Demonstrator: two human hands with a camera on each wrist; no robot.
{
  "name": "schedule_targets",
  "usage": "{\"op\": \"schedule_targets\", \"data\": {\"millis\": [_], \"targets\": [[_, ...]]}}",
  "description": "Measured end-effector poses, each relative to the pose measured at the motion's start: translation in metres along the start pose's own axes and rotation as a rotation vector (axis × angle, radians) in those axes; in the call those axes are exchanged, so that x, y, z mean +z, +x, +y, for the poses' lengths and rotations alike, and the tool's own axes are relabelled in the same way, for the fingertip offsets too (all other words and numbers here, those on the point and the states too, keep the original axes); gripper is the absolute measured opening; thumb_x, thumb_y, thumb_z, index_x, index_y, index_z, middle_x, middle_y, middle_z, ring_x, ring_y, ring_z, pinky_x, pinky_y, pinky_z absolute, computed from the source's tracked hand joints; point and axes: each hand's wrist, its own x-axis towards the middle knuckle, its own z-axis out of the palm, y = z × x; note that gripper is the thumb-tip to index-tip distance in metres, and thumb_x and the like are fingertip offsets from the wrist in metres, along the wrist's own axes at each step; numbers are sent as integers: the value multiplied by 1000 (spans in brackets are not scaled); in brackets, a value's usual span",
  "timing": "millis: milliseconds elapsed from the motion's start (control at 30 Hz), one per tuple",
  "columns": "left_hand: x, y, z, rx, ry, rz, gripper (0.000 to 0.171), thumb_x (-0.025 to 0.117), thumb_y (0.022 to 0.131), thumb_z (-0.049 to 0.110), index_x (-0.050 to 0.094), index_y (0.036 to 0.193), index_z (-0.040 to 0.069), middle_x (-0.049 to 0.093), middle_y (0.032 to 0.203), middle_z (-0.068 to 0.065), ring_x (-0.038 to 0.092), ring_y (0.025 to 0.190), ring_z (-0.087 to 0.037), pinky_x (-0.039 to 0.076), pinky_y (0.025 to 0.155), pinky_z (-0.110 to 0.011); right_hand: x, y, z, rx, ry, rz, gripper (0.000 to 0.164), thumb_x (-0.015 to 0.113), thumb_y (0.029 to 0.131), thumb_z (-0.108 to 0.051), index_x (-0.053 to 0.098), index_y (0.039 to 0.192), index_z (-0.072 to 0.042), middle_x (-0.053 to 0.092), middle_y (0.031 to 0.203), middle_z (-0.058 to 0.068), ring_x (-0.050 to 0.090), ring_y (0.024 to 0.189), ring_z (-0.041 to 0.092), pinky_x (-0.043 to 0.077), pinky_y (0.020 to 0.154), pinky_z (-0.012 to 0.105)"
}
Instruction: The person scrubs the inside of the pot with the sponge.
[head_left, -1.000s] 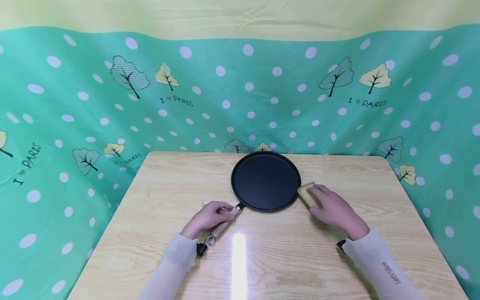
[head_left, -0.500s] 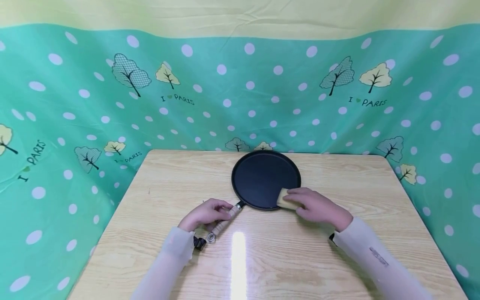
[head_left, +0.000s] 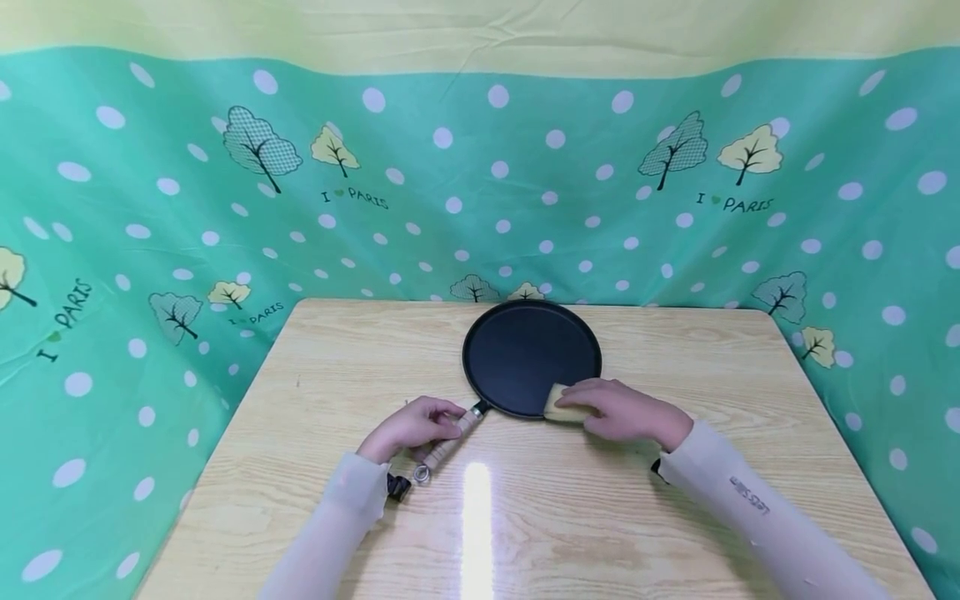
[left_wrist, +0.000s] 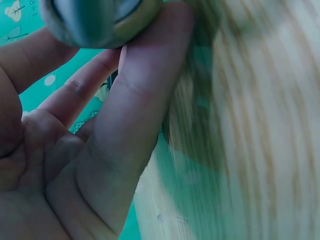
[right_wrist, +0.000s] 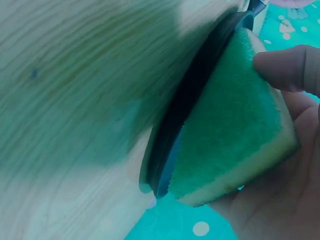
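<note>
Pan [head_left: 528, 354]: left hand [head_left: 414, 427] pinching handle [head_left: 442, 454], right hand [head_left: 618, 410], palm down, gripping sponge [head_left: 557, 404] at near rim [head_left: 517, 414].

A pan [head_left: 528, 354] lies at the far side of a desk [head_left: 570, 517], before a curtain [head_left: 420, 192], its handle [head_left: 443, 453] slanting nearer and leftward beside the left hand [head_left: 411, 427]; a sponge [head_left: 561, 407] sits at the near rim, right of the handle, with the right hand [head_left: 622, 411] to its right.

Green dotted cloth [head_left: 480, 200] around a pale wood-grain table [head_left: 570, 517]
</note>
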Motion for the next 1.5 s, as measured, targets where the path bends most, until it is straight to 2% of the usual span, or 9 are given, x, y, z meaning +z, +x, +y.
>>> {"op": "schedule_targets", "data": {"millis": [167,500,733,1033,1167,1400,1500], "targets": [[1,-2,-2,-7,1,7,41,73,99,9,66,137,-4,65,86,-2,53,65,-14,41,52,-26,2,8,-4,-41,19,-28,43,52,101,2,64,142,-2,63,143,17,54,136,42,42,111,60],[-1,-4,-5,-7,-30,3,41,71,100,8,65,139,-4,65,86,-3,44,54,-12,37,47,-26,9,26,-20,-41,64,-88,44,49,105,-2,60,147,-1,60,148,16,50,141,41,40,115,57],[4,3,-3,-18,-35,-32,42,73,100,11,65,140,-1,66,89,-2,46,56,-10,40,48,-24,20,33,-26,-30,83,-74,50,53,98,0,59,148,-1,58,150,19,50,142,40,41,115,56],[4,0,-4,-45,-25,-12,41,73,100,11,66,139,1,65,88,-3,44,54,-10,39,46,-24,29,54,-36,-32,94,-69,49,51,103,-4,56,152,-5,52,155,19,47,146,37,38,117,54],[3,0,-6,-45,-40,-11,42,73,100,11,66,139,0,64,87,-2,43,54,-9,38,47,-24,31,62,-40,-35,99,-72,49,50,105,-5,54,154,-5,45,161,19,42,149,37,37,118,55],[1,1,-6,-5,-43,-9,42,72,100,9,65,139,-4,64,86,-2,45,57,-8,37,51,-22,36,74,-48,-24,121,-50,50,49,108,-6,48,157,-4,42,164,17,37,152,36,33,121,54],[1,1,-7,-12,-48,-4,41,72,100,10,65,139,-3,64,87,-2,45,56,-8,39,50,-23,38,80,-52,-23,125,-48,51,48,108,-6,45,159,-4,40,165,17,36,153,35,31,122,53]]}}
